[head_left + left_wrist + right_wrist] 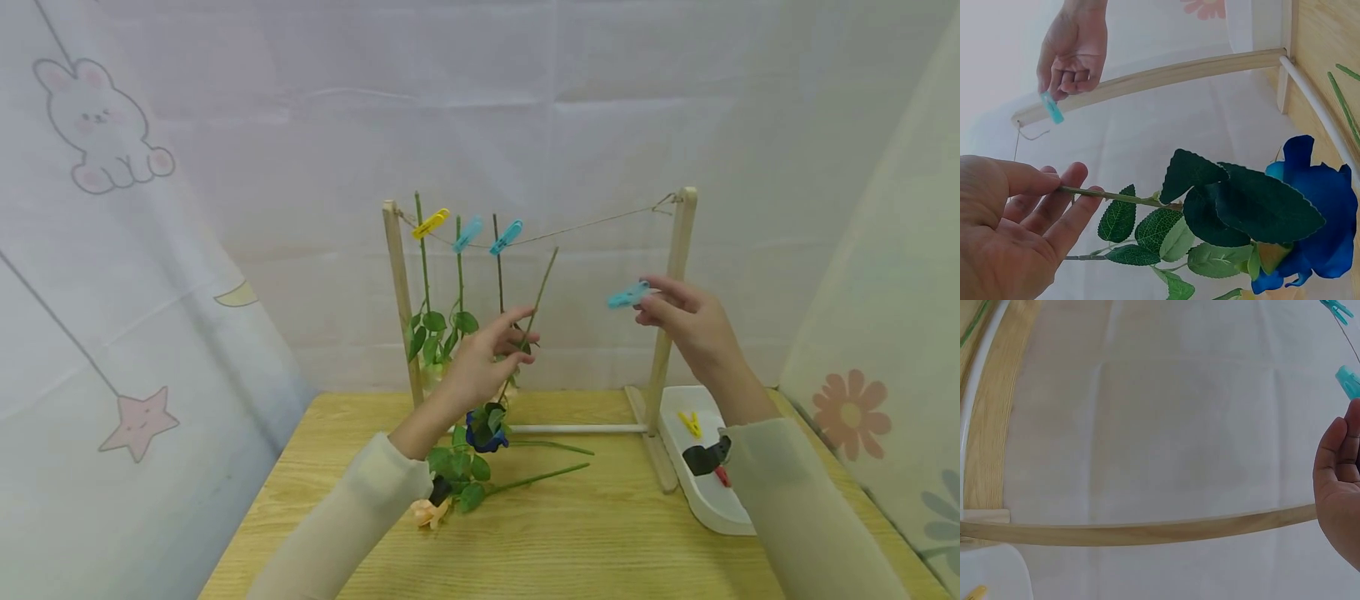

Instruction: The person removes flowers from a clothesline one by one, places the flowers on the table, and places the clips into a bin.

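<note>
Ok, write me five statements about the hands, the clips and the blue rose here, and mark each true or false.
1. The leftmost clip on the string is yellow. True.
2. The right hand pinches a light-blue clip. True.
3. The blue rose is clipped to the string. False: the left hand holds the blue rose by its stem.
4. Five clips grip the string. False: three clips do.
5. The white tray holds a yellow clip. True.

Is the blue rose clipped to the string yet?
No, the left hand holds the blue rose by its stem, whose upper end is unclipped.
</note>
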`<state>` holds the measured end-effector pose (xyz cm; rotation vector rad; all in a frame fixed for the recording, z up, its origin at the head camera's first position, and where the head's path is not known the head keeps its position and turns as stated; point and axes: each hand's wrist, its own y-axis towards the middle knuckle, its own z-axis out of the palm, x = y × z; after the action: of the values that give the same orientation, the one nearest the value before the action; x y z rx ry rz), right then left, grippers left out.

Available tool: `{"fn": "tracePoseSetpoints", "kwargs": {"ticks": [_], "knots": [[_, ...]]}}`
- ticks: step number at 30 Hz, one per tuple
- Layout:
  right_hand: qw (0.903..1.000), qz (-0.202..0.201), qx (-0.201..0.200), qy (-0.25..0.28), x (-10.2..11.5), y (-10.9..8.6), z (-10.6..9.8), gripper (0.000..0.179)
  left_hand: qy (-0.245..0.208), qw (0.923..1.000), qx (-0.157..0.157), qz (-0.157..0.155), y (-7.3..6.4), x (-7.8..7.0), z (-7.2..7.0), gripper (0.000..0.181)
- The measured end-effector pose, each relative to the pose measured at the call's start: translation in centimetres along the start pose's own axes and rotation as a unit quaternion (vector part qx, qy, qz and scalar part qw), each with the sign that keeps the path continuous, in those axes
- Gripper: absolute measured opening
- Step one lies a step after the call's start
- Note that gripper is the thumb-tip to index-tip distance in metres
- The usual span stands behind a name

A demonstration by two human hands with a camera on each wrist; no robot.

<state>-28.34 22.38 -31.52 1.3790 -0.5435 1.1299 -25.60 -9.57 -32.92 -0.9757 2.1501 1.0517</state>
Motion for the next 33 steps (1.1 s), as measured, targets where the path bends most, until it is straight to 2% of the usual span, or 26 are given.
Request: {"fn": "tracePoseSetpoints", "kwargs": {"ticks": [11,15,18,24,28,33], "knots": [[0.9997,-0.009,0.018,0.013,-0.3,-1.5,-1.2,0.032,0.049,0.9986,0.001,0.017,-1.2,0.1,0.0,0.066],[0.9999,-0.010,0.009,0.008,-0.6,-2.2,-1.7,0.032,0.066,0.9975,0.003,0.024,-1.4,0.3,0.0,0.065],[0.9999,-0.014,0.002,0.001,-0.8,-2.7,-2.1,0.032,0.076,0.9968,0.007,0.022,-1.6,0.3,0.0,0.065],[0.9991,-0.034,0.013,0.022,-1.4,-3.5,-3.0,0.034,0.099,0.9948,0.014,0.020,-2.0,0.4,0.1,0.066],[0.9987,-0.042,0.005,0.027,-1.7,-4.1,-3.5,0.035,0.112,0.9931,0.020,0.028,-2.2,0.5,0.1,0.067],[0.9991,-0.034,-0.018,0.015,-2.0,-4.9,-4.0,0.033,0.129,0.9907,0.027,0.033,-2.6,0.6,0.2,0.069]]}}
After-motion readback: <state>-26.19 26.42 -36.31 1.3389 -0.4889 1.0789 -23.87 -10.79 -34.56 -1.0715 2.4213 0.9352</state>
